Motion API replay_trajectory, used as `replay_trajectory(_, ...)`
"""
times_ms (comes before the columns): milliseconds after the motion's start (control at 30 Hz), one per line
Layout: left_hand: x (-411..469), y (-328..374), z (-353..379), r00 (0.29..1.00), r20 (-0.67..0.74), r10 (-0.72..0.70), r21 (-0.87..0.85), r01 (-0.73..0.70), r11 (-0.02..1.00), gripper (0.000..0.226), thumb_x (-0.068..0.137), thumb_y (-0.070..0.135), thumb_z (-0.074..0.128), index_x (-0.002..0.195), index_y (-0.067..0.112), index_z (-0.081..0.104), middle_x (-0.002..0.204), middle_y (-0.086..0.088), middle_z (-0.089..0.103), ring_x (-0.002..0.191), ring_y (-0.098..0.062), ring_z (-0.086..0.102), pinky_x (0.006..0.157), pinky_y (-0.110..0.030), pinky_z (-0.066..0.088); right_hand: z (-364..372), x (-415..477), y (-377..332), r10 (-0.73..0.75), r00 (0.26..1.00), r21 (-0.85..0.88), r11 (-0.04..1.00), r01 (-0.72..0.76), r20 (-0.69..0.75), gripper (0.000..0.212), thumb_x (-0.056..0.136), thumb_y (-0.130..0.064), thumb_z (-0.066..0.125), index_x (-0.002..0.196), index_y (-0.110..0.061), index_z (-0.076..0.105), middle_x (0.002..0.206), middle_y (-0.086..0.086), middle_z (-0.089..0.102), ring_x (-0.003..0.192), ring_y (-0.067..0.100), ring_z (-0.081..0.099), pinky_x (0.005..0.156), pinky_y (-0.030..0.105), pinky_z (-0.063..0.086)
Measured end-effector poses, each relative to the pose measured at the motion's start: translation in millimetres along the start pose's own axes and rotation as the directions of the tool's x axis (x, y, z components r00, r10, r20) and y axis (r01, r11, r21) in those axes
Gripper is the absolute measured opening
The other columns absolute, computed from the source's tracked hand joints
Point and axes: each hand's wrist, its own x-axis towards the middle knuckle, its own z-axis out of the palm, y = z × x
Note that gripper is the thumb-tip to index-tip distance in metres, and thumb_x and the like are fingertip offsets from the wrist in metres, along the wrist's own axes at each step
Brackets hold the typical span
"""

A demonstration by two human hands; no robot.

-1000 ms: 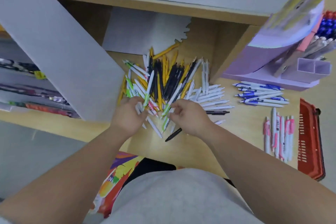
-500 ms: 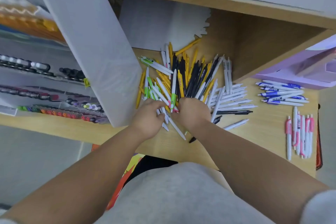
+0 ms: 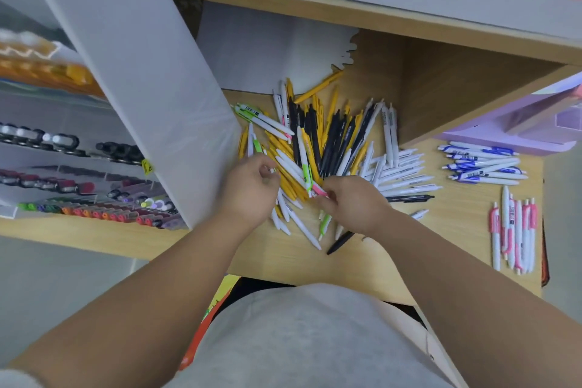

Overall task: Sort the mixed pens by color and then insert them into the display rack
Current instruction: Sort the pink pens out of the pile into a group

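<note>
Head view: both hands working the mixed pens (image 3: 327,138) on the wooden counter (image 3: 371,264).
Right hand (image 3: 354,203) pinches a pink-clipped pen (image 3: 319,190) at the pile's near edge. Left hand (image 3: 252,192) has its fingers curled at the pile's left edge with a white pen end at the fingertips; cannot tell whether it grips. Half a second ago the hands were almost touching over the pile; now they are apart, the left one nearer the white panel (image 3: 141,72). Blue pens (image 3: 482,164) and pink pens (image 3: 513,230) lie unmoved in separate groups to the right, near the lilac display rack (image 3: 504,138).
</note>
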Motion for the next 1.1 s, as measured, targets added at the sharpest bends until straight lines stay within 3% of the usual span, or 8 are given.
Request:
replay_trajectory(133,25,31,6,0.991,-0.134,0.025,0.036,-0.020,0.999,0.021,0.092,0.021,0.061,0.113,0.020,0.065,0.110,-0.003,0.062,0.091,-0.021,0.060,0.077,-0.027,0.045,-19,-14,15,0.067,0.990,0.231,0.969,-0.094,0.122,0.027,0.101,-0.028,0.054,0.083,-0.009,0.054,0.071,0.004,0.064,0.054,0.012,0.066,0.055,0.031,0.050)
replay_trajectory(267,54,49,19,0.989,-0.109,0.097,0.174,-0.077,0.982,0.036,0.095,0.023,0.056,0.130,0.015,0.060,0.133,-0.011,0.050,0.105,-0.029,0.059,0.092,-0.034,0.049,-29,-29,36,0.165,0.970,0.416,0.881,-0.225,0.176,0.022,0.100,-0.021,0.056,0.084,-0.006,0.060,0.072,0.009,0.072,0.061,0.025,0.072,0.064,0.040,0.061)
replay_trajectory(367,74,50,27,0.984,-0.125,0.125,0.297,-0.083,0.951,0.031,0.097,0.025,0.054,0.118,0.005,0.064,0.127,-0.017,0.050,0.098,-0.037,0.060,0.089,-0.038,0.051,-31,-38,52,0.247,0.959,0.508,0.813,-0.284,0.141,0.025,0.099,-0.018,0.056,0.078,-0.010,0.067,0.074,0.011,0.072,0.066,0.028,0.073,0.073,0.046,0.062)
replay_trajectory(500,91,50,30,0.992,-0.126,0.022,0.453,0.038,0.891,0.037,0.100,0.035,0.048,0.115,0.006,0.066,0.123,-0.017,0.052,0.095,-0.037,0.062,0.083,-0.037,0.050,-28,-45,57,0.384,0.921,0.634,0.698,-0.333,0.061,0.018,0.099,-0.016,0.056,0.088,-0.013,0.071,0.079,0.013,0.073,0.059,0.020,0.069,0.057,0.028,0.056)
replay_trajectory(667,100,47,28,0.992,-0.113,-0.061,0.560,0.114,0.821,0.041,0.098,0.040,0.048,0.114,0.008,0.069,0.116,-0.016,0.060,0.094,-0.035,0.065,0.077,-0.036,0.051,-14,-40,50,0.413,0.910,0.585,0.732,-0.349,0.026,0.017,0.100,-0.017,0.052,0.097,-0.016,0.068,0.075,0.002,0.069,0.057,0.008,0.068,0.054,0.022,0.050)
replay_trajectory(833,99,41,25,0.996,-0.063,-0.066,0.580,0.091,0.809,0.037,0.097,0.036,0.048,0.113,0.010,0.068,0.113,-0.015,0.064,0.093,-0.034,0.065,0.078,-0.038,0.055,-6,-31,36,0.360,0.933,0.471,0.827,-0.307,-0.022,0.017,0.092,-0.029,0.068,0.107,-0.022,0.063,0.089,-0.004,0.065,0.076,0.019,0.066,0.064,0.028,0.051)
replay_trajectory(1033,77,51,21,0.995,-0.067,-0.073,0.372,0.092,0.924,0.031,0.100,0.025,0.049,0.119,0.005,0.062,0.118,-0.015,0.063,0.103,-0.032,0.061,0.081,-0.034,0.051,1,-23,27,0.361,0.931,0.418,0.855,-0.307,-0.053,0.009,0.087,-0.025,0.075,0.092,-0.023,0.067,0.075,0.001,0.065,0.058,0.017,0.056,0.056,0.028,0.050)
replay_trajectory(1100,62,52,17,0.993,-0.121,-0.013,0.253,0.044,0.966,0.024,0.099,0.024,0.050,0.110,0.006,0.063,0.106,-0.013,0.066,0.089,-0.028,0.062,0.063,-0.028,0.045,0,-22,27,0.354,0.933,0.425,0.856,-0.293,-0.070,0.008,0.086,-0.026,0.076,0.083,-0.027,0.069,0.069,-0.003,0.062,0.060,0.015,0.055,0.054,0.024,0.044)
